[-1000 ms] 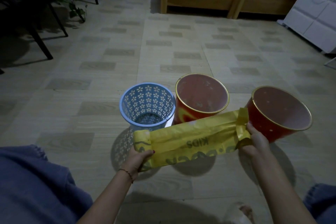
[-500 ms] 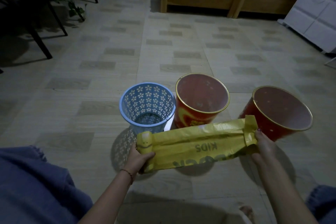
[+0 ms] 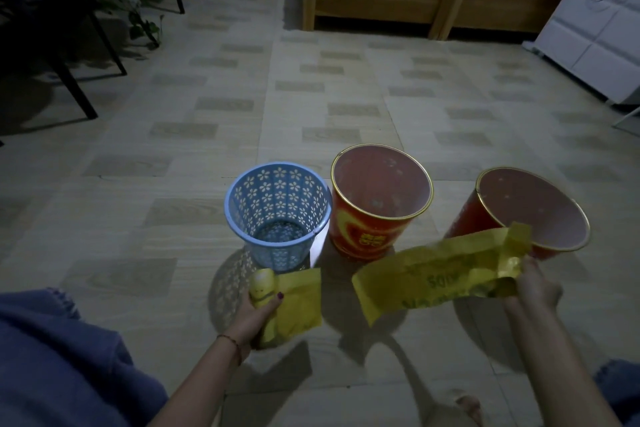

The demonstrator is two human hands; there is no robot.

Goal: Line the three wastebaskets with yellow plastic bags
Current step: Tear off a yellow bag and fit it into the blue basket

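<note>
Bag [image 3: 429,282] and roll [image 3: 265,305] hang apart with a gap of bare floor [image 3: 173,156] between them. The right hand [image 3: 530,291] has its grip pinched shut on the bag's bunched end, and the flat strip runs from there toward nine o'clock, its free end loose in the air. The left hand [image 3: 254,314] is wrapped closed round the roll, a short flap sticking out toward three o'clock.

Three baskets stand unlined in a row on the floor: blue basket [image 3: 277,215] at twelve o'clock from the left hand, middle red basket [image 3: 381,198] beside it, right red basket [image 3: 530,208] just beyond the right hand, so probably the nearest to line first.

The room is dim, with a wooden bed [image 3: 398,0] far off at twelve o'clock and chair legs [image 3: 72,80] at ten.
</note>
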